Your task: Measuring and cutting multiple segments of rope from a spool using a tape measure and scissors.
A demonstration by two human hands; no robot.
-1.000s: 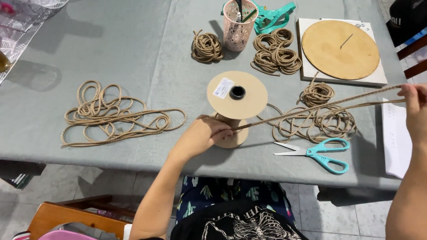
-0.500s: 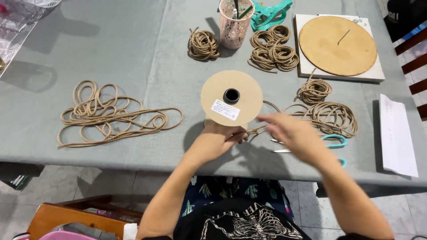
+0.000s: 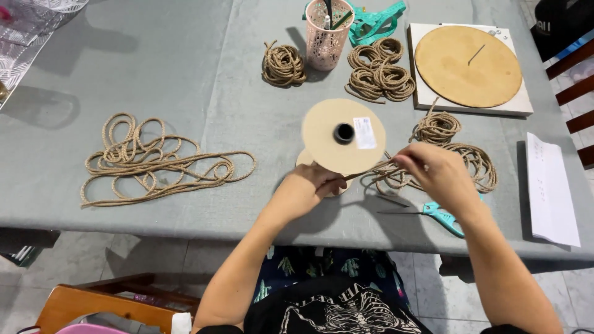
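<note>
A cardboard spool (image 3: 341,135) with a black centre hole stands upright on the grey table (image 3: 185,68). My left hand (image 3: 307,187) grips its lower part near the base. My right hand (image 3: 435,174) pinches the tan rope (image 3: 371,169) that runs out from the spool, just to the spool's right. Under and behind my right hand lies a loose coil of the same rope (image 3: 473,159).
A long loose rope pile (image 3: 154,162) lies at the left. Teal scissors (image 3: 436,213) rest near the front edge. At the back are small rope coils (image 3: 283,64), a larger coil bundle (image 3: 378,71), a pink cup (image 3: 328,34), teal clips (image 3: 377,20) and a round wooden disc (image 3: 467,65). Paper (image 3: 550,188) lies at the right.
A second ago my right hand held the rope stretched far to the right. It has come back in beside the spool, and the spool has turned under my left hand.
</note>
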